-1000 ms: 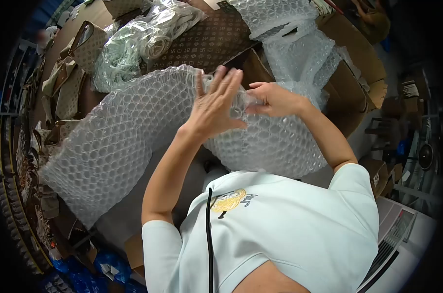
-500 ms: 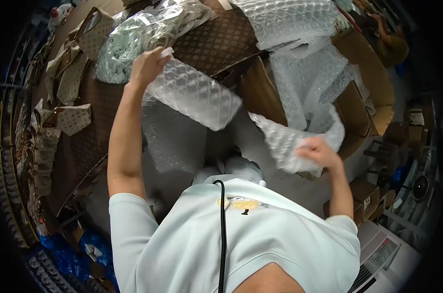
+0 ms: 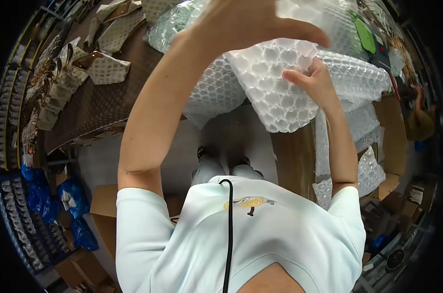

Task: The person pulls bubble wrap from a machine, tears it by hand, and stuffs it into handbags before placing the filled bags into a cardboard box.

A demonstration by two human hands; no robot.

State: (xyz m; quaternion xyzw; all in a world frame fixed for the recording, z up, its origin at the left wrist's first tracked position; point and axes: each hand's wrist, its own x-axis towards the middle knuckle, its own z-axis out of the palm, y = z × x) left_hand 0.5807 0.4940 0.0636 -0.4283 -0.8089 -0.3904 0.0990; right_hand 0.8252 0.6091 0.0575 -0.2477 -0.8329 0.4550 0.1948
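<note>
My left hand (image 3: 246, 24) is raised close to the camera at the top edge, slightly blurred. Its thumb stretches out to the right and the other fingers are partly cut off; nothing shows in its grasp. Below that thumb hangs a sheet of large-celled bubble wrap (image 3: 275, 93). My right hand (image 3: 315, 83) grips the sheet's right side, thumb lying across the front. Behind and to the left, another piece of bubble wrap (image 3: 214, 88) droops over the table edge. A bubble wrap roll (image 3: 353, 73) lies beyond my right hand.
Patterned beige pouches (image 3: 109, 68) lie on the brown patterned table cover (image 3: 148, 63) at left. A green tool (image 3: 364, 36) sits at back right. An open cardboard box (image 3: 295, 156) holds more bubble wrap. Blue bags (image 3: 75, 195) are on the lower left; another person is at far right.
My left hand has released its bubble wrap and risen toward the camera. My right hand has moved up from beside the box, holding bubble wrap. The view has shifted.
</note>
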